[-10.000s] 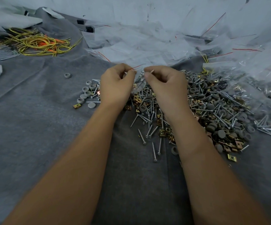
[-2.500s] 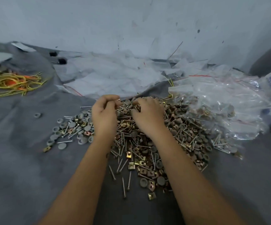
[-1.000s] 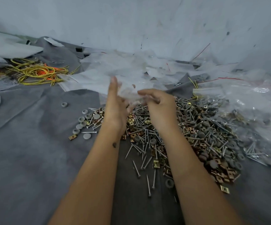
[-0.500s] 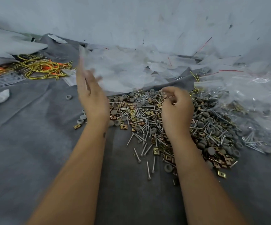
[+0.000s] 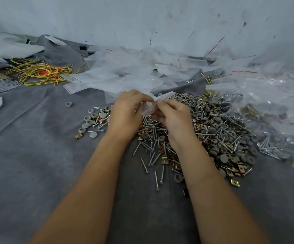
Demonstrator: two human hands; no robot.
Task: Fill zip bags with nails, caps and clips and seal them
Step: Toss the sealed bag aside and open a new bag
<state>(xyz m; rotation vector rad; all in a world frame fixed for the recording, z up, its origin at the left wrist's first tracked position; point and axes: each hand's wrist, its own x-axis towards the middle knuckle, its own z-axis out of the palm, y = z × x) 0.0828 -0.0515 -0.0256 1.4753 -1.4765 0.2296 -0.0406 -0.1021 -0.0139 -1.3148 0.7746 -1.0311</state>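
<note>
Yellow and orange cord [image 5: 35,73] tangled at far left on grey cloth [image 5: 28,164]. Loose grey caps [image 5: 89,120] next, just left of the left hand [image 5: 125,115]. Clear thin plastic, red-striped along the top: a small zip bag [image 5: 154,104], pinched between left hand and right hand [image 5: 174,117], fingers of both curled on its edge, above the heap [image 5: 213,131] of nails, caps and brass clips. Seemingly empty, though blurred. Filled bags [image 5: 273,104] piled at right.

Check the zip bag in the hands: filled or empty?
Looks empty. The zip bag hangs flat and clear between the left hand and right hand; no nails, caps or clips show through it.
</note>
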